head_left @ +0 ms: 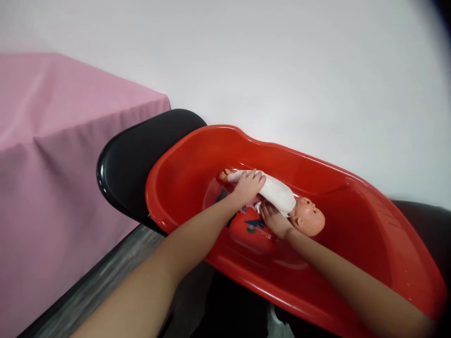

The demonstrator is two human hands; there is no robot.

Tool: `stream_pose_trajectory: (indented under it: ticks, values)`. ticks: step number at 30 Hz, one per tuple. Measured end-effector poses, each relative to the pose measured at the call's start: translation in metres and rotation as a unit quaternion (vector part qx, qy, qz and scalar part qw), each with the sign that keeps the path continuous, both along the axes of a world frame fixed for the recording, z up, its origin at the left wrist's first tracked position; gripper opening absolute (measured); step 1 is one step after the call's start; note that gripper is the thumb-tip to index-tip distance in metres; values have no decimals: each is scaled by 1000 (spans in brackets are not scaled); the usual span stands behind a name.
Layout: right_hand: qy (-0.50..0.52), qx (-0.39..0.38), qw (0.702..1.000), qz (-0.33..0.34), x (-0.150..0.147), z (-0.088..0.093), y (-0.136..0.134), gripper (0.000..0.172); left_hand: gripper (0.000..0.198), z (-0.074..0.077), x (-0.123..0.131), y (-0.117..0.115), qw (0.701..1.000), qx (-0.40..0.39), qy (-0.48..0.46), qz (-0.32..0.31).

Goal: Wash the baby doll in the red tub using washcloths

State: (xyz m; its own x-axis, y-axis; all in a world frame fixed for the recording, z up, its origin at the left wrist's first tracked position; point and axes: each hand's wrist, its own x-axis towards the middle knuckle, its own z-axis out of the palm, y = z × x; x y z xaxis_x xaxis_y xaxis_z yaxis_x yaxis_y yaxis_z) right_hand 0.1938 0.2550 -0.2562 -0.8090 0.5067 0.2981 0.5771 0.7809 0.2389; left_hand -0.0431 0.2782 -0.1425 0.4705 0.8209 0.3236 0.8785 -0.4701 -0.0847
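Observation:
A baby doll [278, 192] in a white outfit lies on its side in a red baby bathtub [197, 145], its bald head to the right and bare feet to the left. My left hand [249, 185] lies across the doll's legs, with the fingers curled over the white cloth. Against the near side of its torso, my right hand [275, 219] is closed at the cloth, its fingertips partly hidden. Under the doll, a colourful printed picture [255, 227] shows on the tub's floor.
The tub rests on a black surface [141, 155] that sticks out at the left. Beyond it stands a table with a pink cloth [91, 108]. A pale wall [264, 70] rises behind. Grey flooring [116, 272] shows at lower left.

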Motion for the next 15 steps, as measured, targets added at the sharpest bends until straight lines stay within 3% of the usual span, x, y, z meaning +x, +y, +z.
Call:
stream_pose_trajectory:
  ticks: [2,5,9,11,13,15]
  values:
    - [-89,3,996,-7,7,7,-24,58,46,0,-1,1,1000,-1,-1,-4]
    - [-216,-32,976,26,7,31,-36,53,47,1,-4,3,1000,-1,-4,0]
    - [-283,-70,939,181,-42,63,-19,40,45,1,-7,5,1000,3,-14,9]
    - [-282,-71,934,206,-77,68,-2,40,43,0,-7,5,1000,2,-13,7]
    - [-240,-89,955,152,-105,63,16,45,43,-2,-7,5,1000,0,-10,10]
    - [-175,-115,977,44,-120,53,31,58,44,-4,-7,5,1000,-4,-10,15]
